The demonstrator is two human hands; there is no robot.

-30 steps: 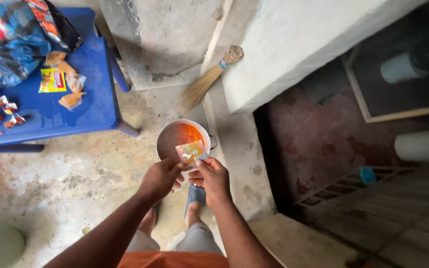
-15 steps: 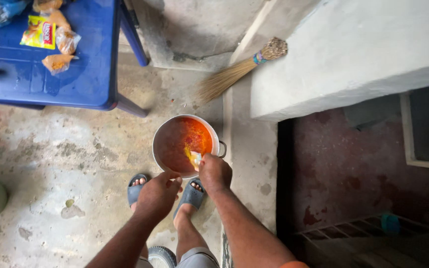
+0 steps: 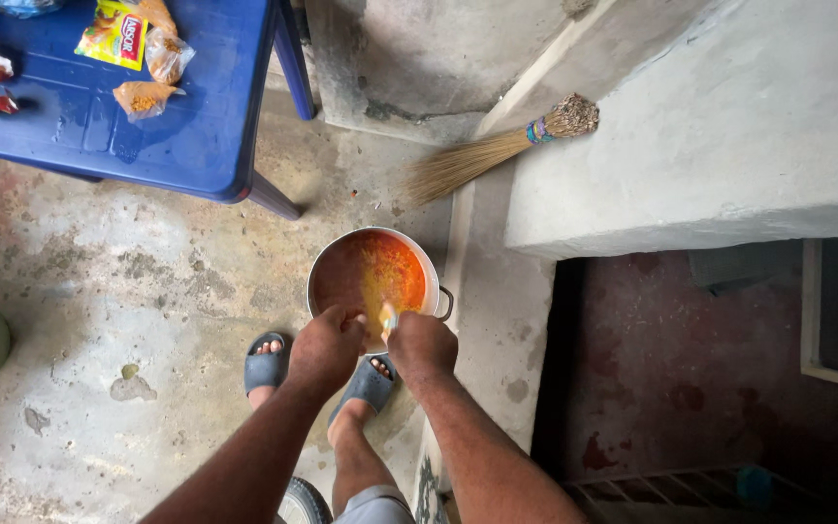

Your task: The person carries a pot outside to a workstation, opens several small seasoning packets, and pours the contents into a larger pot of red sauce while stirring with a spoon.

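One metal pot (image 3: 435, 281) of orange-red sauce sits on the floor. Over its near rim, the right hand (image 3: 422, 346) pinches one small sachet (image 3: 387, 318); the left hand (image 3: 326, 345) is clenched beside it. Beyond the pot: one broom (image 3: 487, 155), one blue table (image 3: 186, 116) bearing one yellow packet (image 3: 113, 34).

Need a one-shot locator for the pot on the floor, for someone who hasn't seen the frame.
Start at the blue plastic table at top left, then drop down and right across the bare concrete floor. The pot is the round metal one with a side handle, holding orange-red liquid, just ahead of the person's sandalled feet and under both hands. It is the only vessel there; the straw broom lies behind it.
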